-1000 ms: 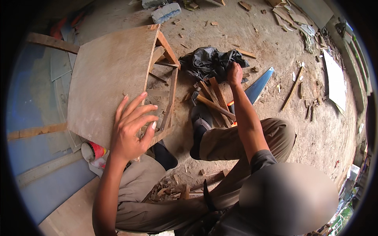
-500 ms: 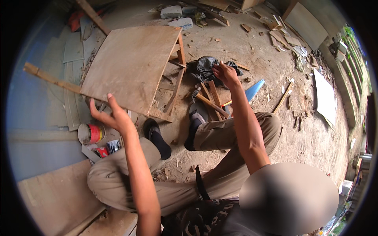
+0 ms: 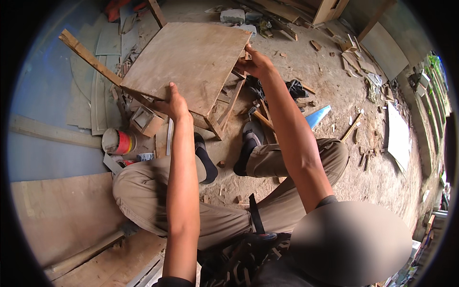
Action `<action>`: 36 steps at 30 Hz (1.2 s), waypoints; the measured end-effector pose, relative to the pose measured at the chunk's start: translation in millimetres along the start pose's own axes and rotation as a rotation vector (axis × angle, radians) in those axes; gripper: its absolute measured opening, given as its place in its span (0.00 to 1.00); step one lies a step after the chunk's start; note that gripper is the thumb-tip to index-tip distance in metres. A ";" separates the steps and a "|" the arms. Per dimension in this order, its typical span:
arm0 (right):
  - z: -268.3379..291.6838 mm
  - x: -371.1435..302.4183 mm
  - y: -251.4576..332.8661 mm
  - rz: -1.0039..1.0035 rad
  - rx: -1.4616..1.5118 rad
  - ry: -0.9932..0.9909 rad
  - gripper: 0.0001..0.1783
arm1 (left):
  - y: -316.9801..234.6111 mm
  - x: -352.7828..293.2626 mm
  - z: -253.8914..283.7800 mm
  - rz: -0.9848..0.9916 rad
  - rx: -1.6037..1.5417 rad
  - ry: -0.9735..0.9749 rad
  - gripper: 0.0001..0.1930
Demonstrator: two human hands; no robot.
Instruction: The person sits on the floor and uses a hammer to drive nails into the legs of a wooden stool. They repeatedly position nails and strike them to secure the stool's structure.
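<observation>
A wooden chair (image 3: 191,62) with a flat plywood seat stands tilted in front of me, two long posts sticking out on its left and far sides. My left hand (image 3: 176,103) grips the seat's near edge, thumb on top and fingers underneath. At the right far corner, my right hand (image 3: 256,63) is closed around the seat's edge, its fingertips partly hidden. Below the seat, the chair's legs and rails show in part. A hammer (image 3: 262,119) lies on the floor beside my right foot, by some wood strips.
A black plastic bag (image 3: 297,89) and a blue tapered sheet (image 3: 318,116) lie right of the chair. A can with a red label (image 3: 125,142) stands left of my feet. Wood scraps, concrete blocks (image 3: 232,16) and a white panel (image 3: 398,136) are scattered about. A plywood board (image 3: 67,210) is at lower left.
My right hand has moved from above the black bag to the seat's far right corner and taken hold. My left hand has shifted right along the near edge. The chair has moved and turned.
</observation>
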State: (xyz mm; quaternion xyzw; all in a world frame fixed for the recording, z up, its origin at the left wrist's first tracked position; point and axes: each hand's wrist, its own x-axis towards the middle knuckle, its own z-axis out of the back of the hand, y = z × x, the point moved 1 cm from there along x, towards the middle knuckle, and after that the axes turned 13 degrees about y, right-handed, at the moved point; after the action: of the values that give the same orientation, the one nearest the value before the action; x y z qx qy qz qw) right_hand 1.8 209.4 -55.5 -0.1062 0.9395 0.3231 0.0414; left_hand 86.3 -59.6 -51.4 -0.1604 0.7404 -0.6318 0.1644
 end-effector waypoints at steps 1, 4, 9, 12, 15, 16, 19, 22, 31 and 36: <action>-0.2 0.9 -1.1 0.004 -0.028 -0.004 0.24 | -1.2 -1.9 1.1 0.018 -0.002 0.034 0.55; -6.6 0.0 -6.8 0.016 -0.055 -0.020 0.30 | -4.7 1.9 6.6 -0.010 0.007 0.132 0.56; -30.6 -5.2 -20.5 0.064 0.124 -0.193 0.23 | -5.5 38.1 21.1 -0.041 0.043 0.242 0.56; -44.1 -19.9 -34.5 0.154 0.078 -0.080 0.28 | -11.1 69.5 36.2 -0.006 0.133 0.288 0.45; -61.2 -43.7 -59.9 0.159 0.064 -0.006 0.28 | -25.6 98.7 63.8 -0.032 0.266 0.468 0.42; -67.4 -52.1 -69.6 0.142 0.088 0.004 0.28 | -33.0 109.2 73.9 -0.014 0.336 0.501 0.43; -68.7 -89.4 -100.1 0.118 -0.016 0.037 0.26 | -47.6 129.1 93.6 0.033 0.463 0.599 0.43; -44.5 -117.2 -114.3 0.066 -0.353 -0.051 0.18 | -56.2 128.2 99.6 0.025 0.564 0.627 0.42; 16.6 -147.4 -125.1 0.055 -1.065 -0.069 0.14 | -72.6 -21.2 58.4 -0.998 0.463 0.342 0.09; -6.3 -143.9 -117.7 0.124 -0.954 0.077 0.13 | -7.1 -110.0 32.9 -0.598 0.369 0.545 0.10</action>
State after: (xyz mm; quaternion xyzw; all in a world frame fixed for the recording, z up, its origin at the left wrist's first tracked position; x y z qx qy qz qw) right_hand 168.6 139.9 -99.8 -0.0689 0.6921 0.7155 -0.0662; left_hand 199.6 -40.7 -44.8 -0.1631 0.5525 -0.7924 -0.2006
